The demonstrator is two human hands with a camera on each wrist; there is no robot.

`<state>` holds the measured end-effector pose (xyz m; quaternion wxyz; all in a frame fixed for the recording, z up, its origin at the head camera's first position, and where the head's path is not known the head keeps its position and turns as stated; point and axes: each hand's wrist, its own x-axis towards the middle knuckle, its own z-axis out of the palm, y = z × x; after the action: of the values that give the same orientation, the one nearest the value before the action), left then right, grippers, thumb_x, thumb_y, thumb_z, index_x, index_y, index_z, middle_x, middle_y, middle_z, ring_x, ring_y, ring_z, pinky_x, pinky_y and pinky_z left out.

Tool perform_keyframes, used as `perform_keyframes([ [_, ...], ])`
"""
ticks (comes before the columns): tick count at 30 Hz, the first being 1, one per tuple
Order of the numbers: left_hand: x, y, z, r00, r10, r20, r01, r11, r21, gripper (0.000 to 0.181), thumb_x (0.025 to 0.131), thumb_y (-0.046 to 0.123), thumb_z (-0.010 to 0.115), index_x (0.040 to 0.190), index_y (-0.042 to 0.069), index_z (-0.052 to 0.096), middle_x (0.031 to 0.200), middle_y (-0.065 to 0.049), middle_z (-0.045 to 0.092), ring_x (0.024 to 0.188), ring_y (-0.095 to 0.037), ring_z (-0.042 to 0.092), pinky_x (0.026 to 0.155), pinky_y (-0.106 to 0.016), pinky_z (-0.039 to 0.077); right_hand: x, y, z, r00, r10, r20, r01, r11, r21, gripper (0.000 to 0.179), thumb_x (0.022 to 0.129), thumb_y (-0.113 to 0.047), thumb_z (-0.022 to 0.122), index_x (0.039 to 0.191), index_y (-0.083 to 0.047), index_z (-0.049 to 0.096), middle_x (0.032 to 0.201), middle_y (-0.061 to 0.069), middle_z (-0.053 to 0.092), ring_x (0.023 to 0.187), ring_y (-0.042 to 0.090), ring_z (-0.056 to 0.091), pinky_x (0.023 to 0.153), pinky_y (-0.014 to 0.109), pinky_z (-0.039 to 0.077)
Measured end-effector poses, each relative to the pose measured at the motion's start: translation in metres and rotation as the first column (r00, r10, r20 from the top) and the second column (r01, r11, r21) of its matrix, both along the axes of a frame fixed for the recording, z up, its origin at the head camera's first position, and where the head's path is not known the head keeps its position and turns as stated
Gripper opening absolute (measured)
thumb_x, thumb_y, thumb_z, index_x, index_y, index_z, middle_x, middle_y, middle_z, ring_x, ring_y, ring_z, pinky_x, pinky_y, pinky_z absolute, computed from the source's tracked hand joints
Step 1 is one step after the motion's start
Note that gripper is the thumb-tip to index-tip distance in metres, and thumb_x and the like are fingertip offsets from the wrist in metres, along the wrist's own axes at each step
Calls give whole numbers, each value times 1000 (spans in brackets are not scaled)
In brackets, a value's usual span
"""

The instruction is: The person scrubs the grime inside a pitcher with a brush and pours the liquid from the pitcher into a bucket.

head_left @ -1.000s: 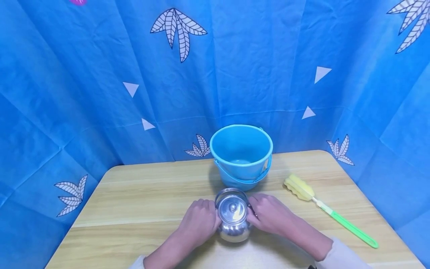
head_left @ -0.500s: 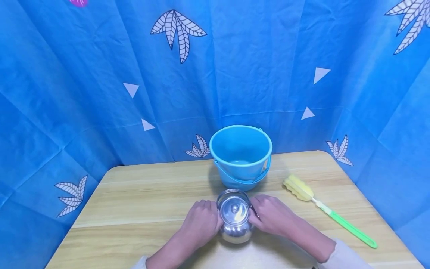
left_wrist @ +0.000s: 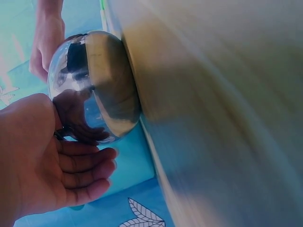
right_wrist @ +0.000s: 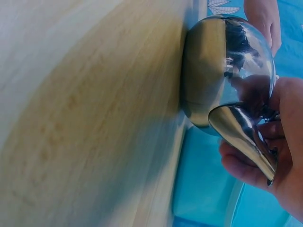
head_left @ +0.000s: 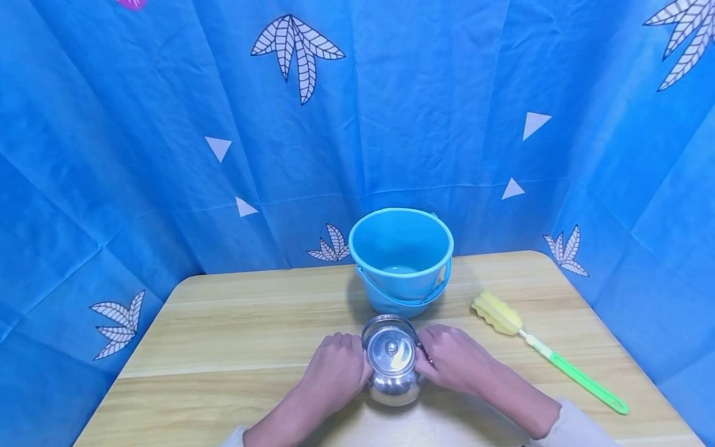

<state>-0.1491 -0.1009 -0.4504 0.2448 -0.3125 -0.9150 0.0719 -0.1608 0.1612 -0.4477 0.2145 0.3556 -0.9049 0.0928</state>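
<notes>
A small shiny steel kettle (head_left: pixel 393 366) with a knobbed lid stands upright between the two hands, its base right at the wooden tabletop. Its hoop handle (head_left: pixel 388 319) lies toward the bucket. From the left side, my left hand (head_left: pixel 337 372) grips the kettle near the handle's joint; in the left wrist view the other fingers (left_wrist: pixel 90 175) curl loosely past its wall. My right hand (head_left: pixel 459 361) holds the opposite side, and the spout (right_wrist: pixel 244 137) passes in front of its fingers in the right wrist view. Both thumbs are partly hidden against the body.
Just behind the kettle stands a light blue bucket (head_left: pixel 403 288) with its handle hanging down. To the right lies a sponge brush (head_left: pixel 550 351) with a yellow head and green handle. A blue patterned curtain (head_left: pixel 424 99) hangs around the back and sides of the table (head_left: pixel 234 323).
The kettle and both hands have shifted slightly to the right and toward the person. The grip looks the same, and the bucket and sponge brush stay in place.
</notes>
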Motion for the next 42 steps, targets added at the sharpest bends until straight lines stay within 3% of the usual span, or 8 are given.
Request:
perform_keyframes([
  [11,2,4,0,999,-13,-31,13,1000,-8,34,96,36,57,71,14,52,60,4,41,55,-11,32,53,-22,27,3,3,0,1000,12,-14,-12,1000,0,18,86,-23,68,74,-15,58,63,-9,49,59,-1,36,53,14,37],
  [20,3,4,1,999,-9,-41,9,1000,-8,33,96,35,58,70,16,51,60,5,39,55,-10,30,52,-22,25,2,5,1,1000,1,29,-1,1000,16,17,87,-25,69,77,-15,61,65,-9,53,60,-1,40,55,15,42],
  [26,2,4,-1,999,-13,-44,12,1000,-13,33,95,36,59,71,14,53,59,4,41,54,-11,31,52,-22,25,1,7,2,998,11,63,-12,1000,20,16,89,-26,68,79,-15,62,68,-8,58,62,-1,45,57,17,46],
  [33,3,5,-1,998,-8,-61,8,1000,-5,34,97,36,57,70,14,53,59,4,40,54,-11,30,52,-22,24,2,10,10,983,-24,181,12,998,69,20,95,-29,64,94,-10,70,80,-1,70,69,7,62,65,25,56],
  [42,3,6,0,998,-12,-53,10,999,-38,35,97,37,58,71,14,54,59,4,41,54,-11,30,51,-22,24,4,13,12,983,-31,180,21,998,54,26,96,-32,64,102,-8,73,90,2,74,79,13,70,73,31,60],
])
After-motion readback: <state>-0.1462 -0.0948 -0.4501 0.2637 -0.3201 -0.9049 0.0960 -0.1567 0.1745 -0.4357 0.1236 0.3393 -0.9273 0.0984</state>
